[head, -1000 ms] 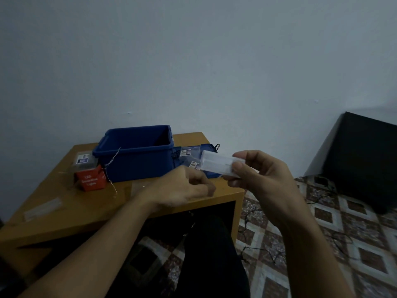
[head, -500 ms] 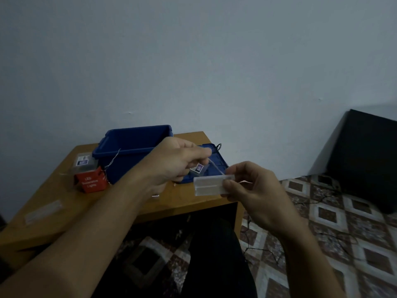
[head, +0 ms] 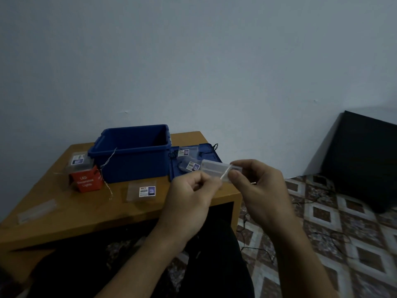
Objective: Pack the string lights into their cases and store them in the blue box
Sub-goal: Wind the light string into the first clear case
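My right hand (head: 255, 186) pinches a small clear battery case (head: 214, 169) of a string light, held in the air in front of the table's right edge. My left hand (head: 191, 194) is right beside it, fingers curled, pinching the thin wire that runs from the case. The open blue box (head: 131, 168) stands on the wooden table (head: 86, 211) behind my hands, with a thin wire (head: 108, 162) hanging over its front wall. Its blue lid (head: 206, 153) lies to the right with clear labelled cases (head: 189, 165) on it.
A red LED lights carton (head: 87, 182) with a clear case on top sits left of the box. A flat clear labelled bag (head: 142, 191) lies at the table's front. A clear strip (head: 36, 210) lies at far left. Dark wires trail over the patterned floor (head: 322, 233). A black cabinet (head: 365, 160) stands at right.
My left hand has dropped from in front of the box back down next to the case. The right hand lifted the case slightly up and to the right.
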`<state>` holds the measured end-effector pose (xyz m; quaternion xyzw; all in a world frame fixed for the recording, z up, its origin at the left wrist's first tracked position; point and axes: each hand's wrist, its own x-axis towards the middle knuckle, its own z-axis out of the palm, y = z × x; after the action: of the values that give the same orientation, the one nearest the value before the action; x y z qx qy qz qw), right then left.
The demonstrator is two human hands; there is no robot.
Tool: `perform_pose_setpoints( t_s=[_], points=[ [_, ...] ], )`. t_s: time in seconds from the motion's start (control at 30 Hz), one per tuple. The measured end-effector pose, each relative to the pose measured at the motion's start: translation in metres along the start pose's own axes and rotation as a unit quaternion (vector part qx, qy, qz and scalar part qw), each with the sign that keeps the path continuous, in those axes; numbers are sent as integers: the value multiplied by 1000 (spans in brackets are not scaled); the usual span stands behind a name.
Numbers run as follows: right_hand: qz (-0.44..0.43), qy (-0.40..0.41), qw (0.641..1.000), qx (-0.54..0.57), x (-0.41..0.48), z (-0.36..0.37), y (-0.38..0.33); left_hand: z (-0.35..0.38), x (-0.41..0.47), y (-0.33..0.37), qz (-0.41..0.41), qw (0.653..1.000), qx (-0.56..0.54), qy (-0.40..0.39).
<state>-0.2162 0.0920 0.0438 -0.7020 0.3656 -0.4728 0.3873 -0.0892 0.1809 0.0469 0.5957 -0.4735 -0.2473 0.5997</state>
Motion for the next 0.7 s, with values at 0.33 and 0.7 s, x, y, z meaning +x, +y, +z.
perform_pose_setpoints(
  t_s=[0.33,0.7],
  points=[
    [64,-28,973,221,2,4,2,-2,-1,6,-132,973,-169,-80],
    [26,-167,958,232,2,-4,0,-4,-2,5,-38,995,-81,-47]
  ],
)
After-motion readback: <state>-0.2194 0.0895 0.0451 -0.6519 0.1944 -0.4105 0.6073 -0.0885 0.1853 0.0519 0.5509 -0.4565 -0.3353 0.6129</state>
